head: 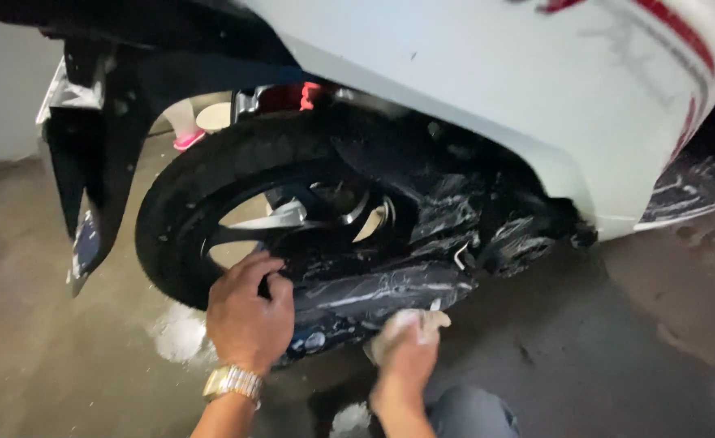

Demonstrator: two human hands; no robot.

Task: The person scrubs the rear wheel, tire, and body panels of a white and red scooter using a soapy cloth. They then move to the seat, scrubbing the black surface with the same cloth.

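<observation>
At the far left a pale wall (0,89) is seen, with a wet concrete floor (41,341) below it. A dark mudguard (90,178) hangs down just beside the rear wheel (211,203) of a scooter, which is shown with a black tyre and black spokes. A patch of white foam (180,334) lies on the floor below the tyre. The left hand (248,312) is laid against the lower part of the wheel, fingers curled loosely onto the rim and the dark casing; nothing is seen to be gripped in it. A gold-coloured watch (232,381) is worn on that wrist. To the right of the wheel, a black engine casing (390,288) is streaked with soapy water. The right hand (406,357) is closed around a pale sponge (402,324), which is pressed against the lower edge of the casing. A knee in grey cloth (471,414) is seen just right of that arm. Above, the white body panel (495,89) of the scooter is spread across the view, with red stripes (686,36) toward the right edge, and a soapy dark panel (690,191) sits below it.
</observation>
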